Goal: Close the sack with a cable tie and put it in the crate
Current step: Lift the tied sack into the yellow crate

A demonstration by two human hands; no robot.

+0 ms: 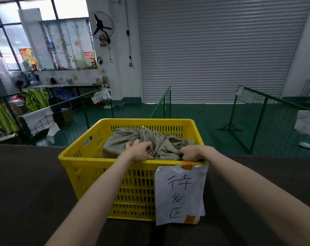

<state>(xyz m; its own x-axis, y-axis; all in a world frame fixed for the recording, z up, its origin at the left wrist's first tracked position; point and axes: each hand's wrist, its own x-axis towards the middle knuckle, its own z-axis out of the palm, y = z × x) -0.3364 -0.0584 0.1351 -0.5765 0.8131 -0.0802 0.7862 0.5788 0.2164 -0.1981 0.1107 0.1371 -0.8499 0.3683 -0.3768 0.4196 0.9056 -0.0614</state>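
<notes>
A grey-green cloth sack point(120, 139) lies inside the yellow slotted crate point(90, 174) on the dark table. Its neck is bunched toward the crate's far wall, where a white cable tie point(143, 127) sticks up. My left hand point(139, 150) grips the sack's fabric near the middle. My right hand point(190, 153) is clenched on the fabric at the near right, just behind the crate's front rim. Both forearms reach over the front rim.
A white paper sign point(180, 194) with handwritten characters is taped to the crate's front. The dark table point(26, 183) surrounds the crate. Beyond it are green mesh barriers point(164, 103), a green floor and a grey roller door point(213, 50).
</notes>
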